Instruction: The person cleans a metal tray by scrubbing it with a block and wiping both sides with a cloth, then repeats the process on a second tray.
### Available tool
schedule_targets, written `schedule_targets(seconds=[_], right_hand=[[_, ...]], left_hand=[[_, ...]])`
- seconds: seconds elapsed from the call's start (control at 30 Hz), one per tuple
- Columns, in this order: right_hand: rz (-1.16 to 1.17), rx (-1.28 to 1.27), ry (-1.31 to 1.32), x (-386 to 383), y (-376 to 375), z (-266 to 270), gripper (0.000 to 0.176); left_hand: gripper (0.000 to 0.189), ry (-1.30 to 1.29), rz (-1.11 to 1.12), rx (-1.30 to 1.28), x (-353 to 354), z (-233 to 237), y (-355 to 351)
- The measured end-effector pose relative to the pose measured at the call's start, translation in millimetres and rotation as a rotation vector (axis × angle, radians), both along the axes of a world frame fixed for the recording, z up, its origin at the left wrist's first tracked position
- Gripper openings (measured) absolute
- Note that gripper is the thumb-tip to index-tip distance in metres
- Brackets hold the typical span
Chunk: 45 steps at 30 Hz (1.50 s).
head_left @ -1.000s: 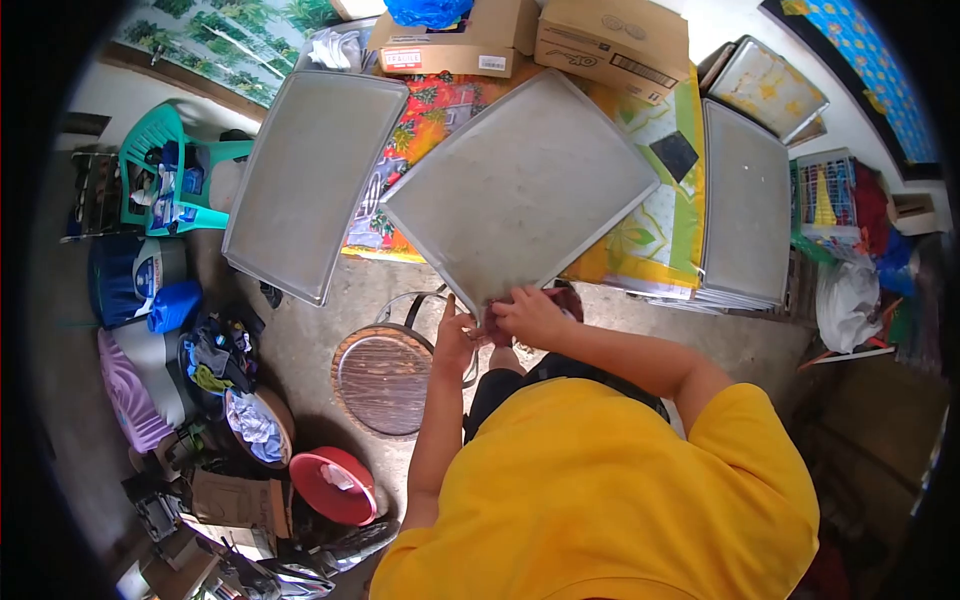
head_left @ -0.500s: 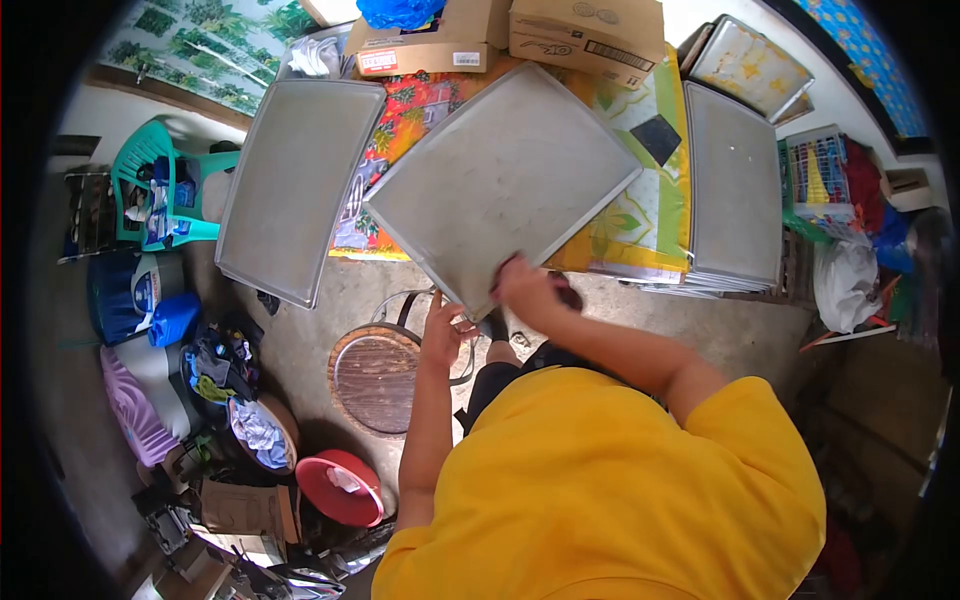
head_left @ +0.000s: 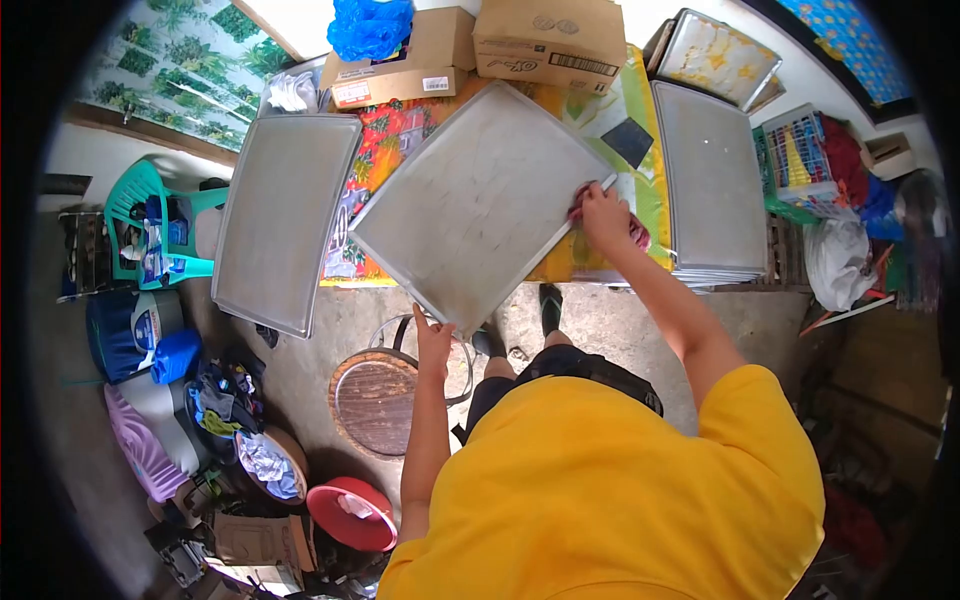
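Observation:
A grey metal tray (head_left: 480, 190) lies turned cornerwise on the table, its near corner jutting over the front edge. My left hand (head_left: 433, 345) grips the rim close to that near corner, thumb and fingers about the edge. At the tray's right corner, my right hand (head_left: 604, 212) presses a bunched dark red cloth (head_left: 640, 234) against the rim. The fingers of that hand are closed over the cloth. Faint streaks and marks show on the tray's surface.
Similar trays stand at the left (head_left: 285, 220) and in a stack at the right (head_left: 708, 180). Cardboard boxes (head_left: 545, 45) line the back of the cloth-covered table (head_left: 350, 265). A round wooden stool (head_left: 375, 403), a red basin (head_left: 350, 512) and a green chair (head_left: 135, 200) occupy the floor at left.
My right hand has moved with the cloth from the tray's near corner up along the edge to its right corner. My left hand stays by the near corner. The view has shifted slightly.

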State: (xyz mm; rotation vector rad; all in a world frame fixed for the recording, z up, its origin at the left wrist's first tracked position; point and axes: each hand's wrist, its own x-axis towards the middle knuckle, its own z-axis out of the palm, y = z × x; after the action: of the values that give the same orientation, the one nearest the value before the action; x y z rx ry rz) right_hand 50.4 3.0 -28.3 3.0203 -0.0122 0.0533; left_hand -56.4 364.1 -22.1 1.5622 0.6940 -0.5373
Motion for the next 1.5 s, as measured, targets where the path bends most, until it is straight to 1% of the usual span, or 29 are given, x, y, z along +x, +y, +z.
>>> schedule_targets(seconds=[0.07, 0.17, 0.2, 0.3, 0.4, 0.53, 0.6, 0.7, 0.77, 0.9, 1.0, 1.03, 1.13, 1.17, 1.23, 1.3, 1.37, 1.43, 1.5], right_hand=[[-0.127, -0.069, 0.08, 18.6, -12.1, 3.0, 0.025], [-0.256, -0.046, 0.075, 35.3, -23.7, 1.5, 0.024], [-0.263, -0.037, 0.064, 39.3, -27.4, -0.2, 0.024], [-0.263, -0.031, 0.036, 50.2, -34.6, -1.7, 0.023], [-0.241, -0.011, 0.082, 58.8, -38.8, 3.3, 0.023], [-0.203, 0.029, 0.017, 75.3, -39.0, -0.3, 0.025], [-0.191, 0.067, 0.007, 90.7, -32.1, 1.7, 0.025], [-0.176, 0.199, 0.009, 123.7, -23.0, 4.9, 0.027], [-0.143, 0.202, 0.016, 152.4, -12.6, 1.2, 0.028], [-0.034, 0.144, -0.05, 201.5, 22.3, -10.1, 0.027], [-0.001, 0.142, -0.089, 238.0, 46.8, -13.6, 0.027], [0.004, 0.148, -0.1, 250.6, 56.0, -14.8, 0.027], [-0.013, 0.147, 0.027, 275.8, 86.1, -3.9, 0.032], [0.024, 0.134, 0.045, 273.7, 99.2, -3.3, 0.032], [0.099, 0.1, 0.08, 258.9, 132.0, 0.8, 0.032], [0.166, 0.164, 0.063, 222.5, 181.4, 5.3, 0.032], [0.199, 0.372, 0.081, 192.6, 235.0, -26.2, 0.033], [0.308, 0.555, 0.04, 157.4, 287.3, -32.9, 0.025], [0.579, 0.428, 0.116, 127.1, 326.4, -8.7, 0.017]], left_hand=[[0.092, -0.084, -0.039, 0.027, -2.2, -10.0, 0.3], [0.092, -0.079, -0.088, 0.052, -4.2, -21.9, 8.5], [0.092, -0.074, -0.088, 0.04, -3.6, -21.5, 9.4], [0.091, -0.043, -0.089, 0.022, -3.5, -19.7, 6.4], [0.091, -0.029, -0.066, -0.04, -5.2, -14.1, 0.3], [0.093, -0.068, -0.071, -0.094, -7.9, -18.4, 2.0], [0.094, -0.075, -0.059, -0.104, -8.2, -20.4, 1.5], [0.094, -0.068, -0.069, -0.087, -8.6, -22.8, 3.1], [0.094, -0.044, -0.102, -0.061, -9.1, -25.1, 5.9], [0.092, -0.05, -0.082, -0.065, -5.9, -8.5, 1.4], [0.092, -0.037, -0.102, -0.042, -7.0, -16.3, 4.8], [0.093, -0.06, -0.085, -0.073, -8.3, -17.2, 4.2], [0.092, -0.048, -0.122, -0.031, -5.9, -16.5, 4.7], [0.092, -0.057, -0.061, -0.066, -7.1, -16.0, 2.2], [0.094, -0.134, -0.053, -0.061, -12.9, -34.0, 4.2], [0.094, -0.188, -0.07, -0.022, -17.3, -50.4, 5.7], [0.093, -0.209, -0.025, -0.069, -14.8, -43.2, 2.1], [0.092, -0.211, -0.003, -0.075, -10.6, -29.5, -0.8], [0.092, -0.233, -0.038, -0.036, -11.9, -36.5, 1.9]])
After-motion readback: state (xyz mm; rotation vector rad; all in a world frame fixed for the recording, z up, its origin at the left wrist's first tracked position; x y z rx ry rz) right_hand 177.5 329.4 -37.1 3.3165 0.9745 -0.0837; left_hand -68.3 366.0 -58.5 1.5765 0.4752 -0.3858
